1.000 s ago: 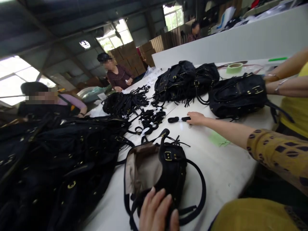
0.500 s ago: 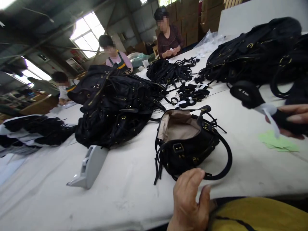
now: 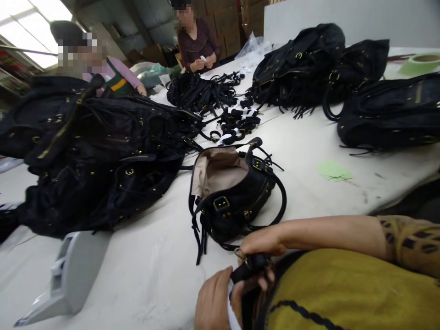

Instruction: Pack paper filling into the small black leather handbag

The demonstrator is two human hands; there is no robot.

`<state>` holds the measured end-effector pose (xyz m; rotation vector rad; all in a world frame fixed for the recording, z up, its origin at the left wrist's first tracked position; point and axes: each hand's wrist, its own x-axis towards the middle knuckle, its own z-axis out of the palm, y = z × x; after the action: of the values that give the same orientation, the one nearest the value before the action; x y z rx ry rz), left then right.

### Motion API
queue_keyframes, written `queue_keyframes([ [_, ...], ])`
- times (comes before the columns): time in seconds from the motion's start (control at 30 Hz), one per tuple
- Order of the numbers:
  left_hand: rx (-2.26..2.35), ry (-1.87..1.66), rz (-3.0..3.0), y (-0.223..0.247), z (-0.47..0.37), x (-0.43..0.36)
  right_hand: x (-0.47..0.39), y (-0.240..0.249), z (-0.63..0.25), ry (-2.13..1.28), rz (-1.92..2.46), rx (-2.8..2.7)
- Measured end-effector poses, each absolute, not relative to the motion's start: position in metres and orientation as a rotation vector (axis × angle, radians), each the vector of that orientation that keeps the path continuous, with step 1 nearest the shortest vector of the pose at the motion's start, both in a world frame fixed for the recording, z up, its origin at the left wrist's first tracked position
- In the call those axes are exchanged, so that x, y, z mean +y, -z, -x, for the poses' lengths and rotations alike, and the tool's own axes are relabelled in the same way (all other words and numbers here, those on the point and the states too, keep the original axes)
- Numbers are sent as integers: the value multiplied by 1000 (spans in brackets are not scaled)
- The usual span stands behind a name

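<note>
Close to my body at the bottom of the view, both hands hold a rolled black strap (image 3: 248,270) with a brass clasp and a white paper band. My left hand (image 3: 215,300) grips its lower end by the white band. My right hand (image 3: 263,243) pinches its upper end by the clasp. Just beyond my hands an open black handbag (image 3: 233,192) with a beige lining lies on the white table (image 3: 154,270), its handle looped toward me.
A big heap of black bags (image 3: 92,151) fills the left. More bags (image 3: 309,64) and a bundle of straps (image 3: 206,91) lie further back. A grey tape dispenser (image 3: 68,275) sits near left, a green paper (image 3: 333,170) to the right. Two people work across the table.
My right hand has carried the strap from the far right in to my body, and my left hand has come up and taken hold of it. The camera has swung right and down.
</note>
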<state>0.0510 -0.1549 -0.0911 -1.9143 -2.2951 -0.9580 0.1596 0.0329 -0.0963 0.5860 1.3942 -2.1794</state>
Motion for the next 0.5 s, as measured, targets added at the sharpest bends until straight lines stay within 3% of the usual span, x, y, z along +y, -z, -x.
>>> queue_keyframes([
  [0.2,-3018,1424,1308,87,-39,-170,23,102,-139,2378,-754,1614],
  [0.5,-3205,1608,1090,78,-16,-154,76,124,-120,2550,-1082,1706],
])
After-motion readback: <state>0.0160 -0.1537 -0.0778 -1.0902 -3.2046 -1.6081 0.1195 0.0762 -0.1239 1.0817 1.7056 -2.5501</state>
